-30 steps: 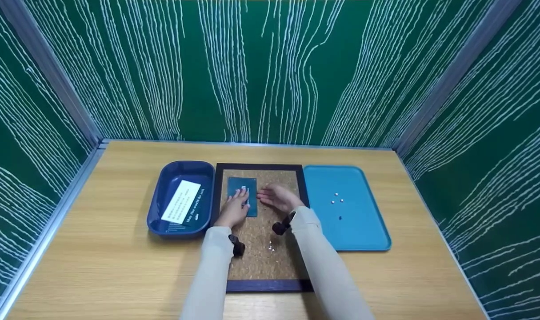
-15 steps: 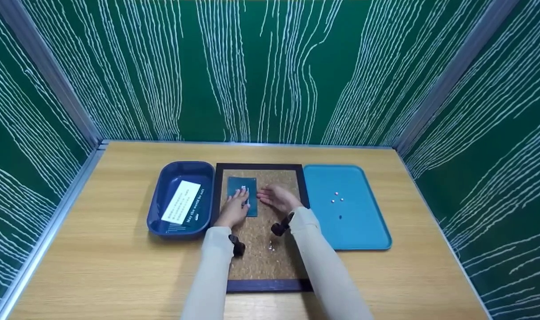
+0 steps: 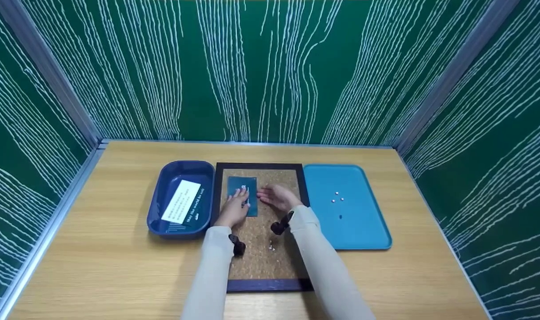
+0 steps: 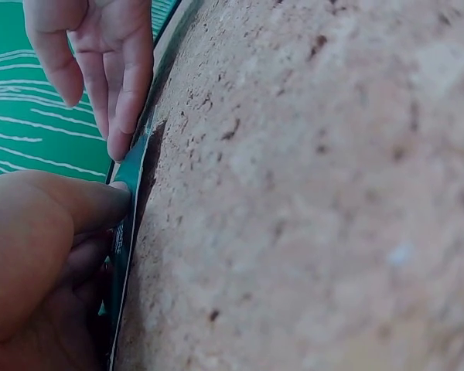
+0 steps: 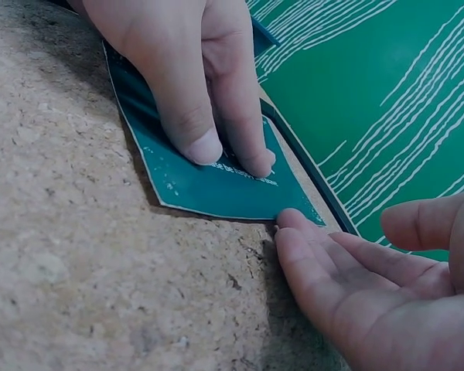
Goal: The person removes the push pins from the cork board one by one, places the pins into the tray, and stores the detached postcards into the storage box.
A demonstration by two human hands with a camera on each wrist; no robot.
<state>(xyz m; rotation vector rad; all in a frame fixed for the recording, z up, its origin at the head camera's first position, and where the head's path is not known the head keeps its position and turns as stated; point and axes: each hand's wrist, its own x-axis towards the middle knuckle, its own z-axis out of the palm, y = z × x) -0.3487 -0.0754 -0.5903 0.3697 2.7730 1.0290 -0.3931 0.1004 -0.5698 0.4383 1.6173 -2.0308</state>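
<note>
A dark green card (image 3: 241, 182) with white print lies on the framed cork board (image 3: 256, 266). My left hand (image 3: 234, 210) presses on it from above, thumb and fingertips down on its face, as the right wrist view shows. Beside the card's right edge, my right hand (image 3: 279, 198) lies palm turned inward. In the right wrist view its fingertips (image 5: 290, 220) meet the card's edge, and its thumb stays apart. Several tiny clear pieces (image 3: 271, 247), too small to identify, sit on the cork nearer to me.
A dark blue bin (image 3: 154, 209) at the left holds another green printed card with a white label (image 3: 181, 201). At the right lies a turquoise tray (image 3: 354, 235) with three small pale pieces (image 3: 337, 194) and one dark spot (image 3: 340, 217). Green walls enclose the wooden table (image 3: 96, 249).
</note>
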